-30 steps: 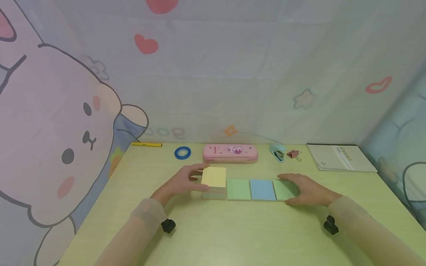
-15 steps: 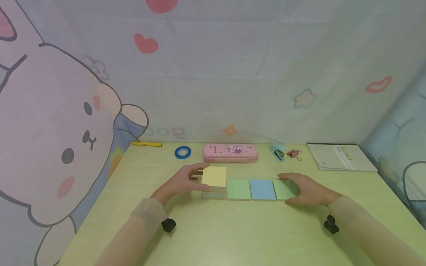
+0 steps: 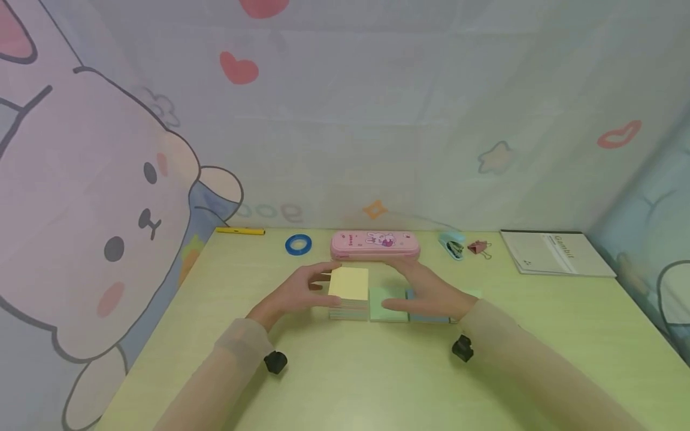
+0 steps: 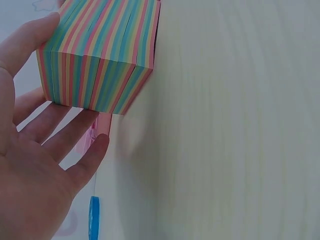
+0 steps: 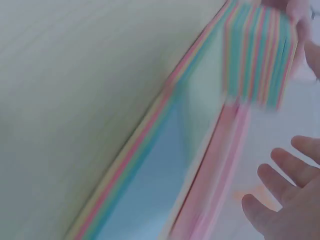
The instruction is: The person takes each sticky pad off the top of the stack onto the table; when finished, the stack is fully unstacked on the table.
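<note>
Centrally, a tall stack of paper pads (image 3: 349,294) stands upright on the table (image 3: 350,374), its top sheet pale yellow and its sides banded in pink, yellow, green and blue. The left hand (image 3: 299,292) holds this stack at its left end, the thumb on the near side and the fingers reaching round the far side; the left wrist view shows the remaining fingers spread below it. The right hand (image 3: 428,291) is spread, thumb well apart from the fingers, and grips nothing; it lies over the row of low pads to the right of the stack, and whether it touches them cannot be told. In this row a green pad (image 3: 381,294) sits just beside the stack, followed by a blue pad (image 3: 429,318), partly covered by the hand; a further pale green pad (image 3: 474,293) is mostly hidden by the hand and sleeve. Along the rear edge, from left to right, lie a yellow pen (image 3: 239,230), a roll of blue tape (image 3: 288,245), a pink pencil case (image 3: 372,248), a light blue stapler (image 3: 451,246), a pink binder clip (image 3: 477,247) and a notebook (image 3: 560,254).
</note>
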Demonstrator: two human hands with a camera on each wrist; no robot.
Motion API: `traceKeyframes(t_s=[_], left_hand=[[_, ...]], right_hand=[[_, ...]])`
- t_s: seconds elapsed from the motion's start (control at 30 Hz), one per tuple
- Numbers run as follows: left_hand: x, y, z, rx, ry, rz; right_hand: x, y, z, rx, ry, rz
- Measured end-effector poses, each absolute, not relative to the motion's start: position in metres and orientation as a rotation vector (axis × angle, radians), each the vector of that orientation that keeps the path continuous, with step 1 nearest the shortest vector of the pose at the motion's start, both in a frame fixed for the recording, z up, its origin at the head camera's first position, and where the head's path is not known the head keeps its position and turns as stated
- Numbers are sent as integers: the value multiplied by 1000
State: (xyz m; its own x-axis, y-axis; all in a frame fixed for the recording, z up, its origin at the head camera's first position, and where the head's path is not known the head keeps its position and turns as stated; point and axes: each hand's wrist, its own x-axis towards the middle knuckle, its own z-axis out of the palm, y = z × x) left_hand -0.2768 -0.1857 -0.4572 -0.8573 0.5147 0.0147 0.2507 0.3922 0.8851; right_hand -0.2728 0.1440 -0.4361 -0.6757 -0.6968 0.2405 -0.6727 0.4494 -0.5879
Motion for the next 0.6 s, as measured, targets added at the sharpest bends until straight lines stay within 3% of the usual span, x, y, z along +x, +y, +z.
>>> traceKeyframes(t_s=[0.13, 0.3, 0.6], left_hand=[[-278, -185, -459, 682, 2380, 1464], [-278, -184, -460, 702, 2383, 1460], [-277, -187, -460, 675, 2388, 1420]], right_hand=[[-276, 101, -430, -1411, 2590, -1040], [-277, 76, -428, -1402, 2681, -880], [-278, 108, -431, -1267, 2737, -815]])
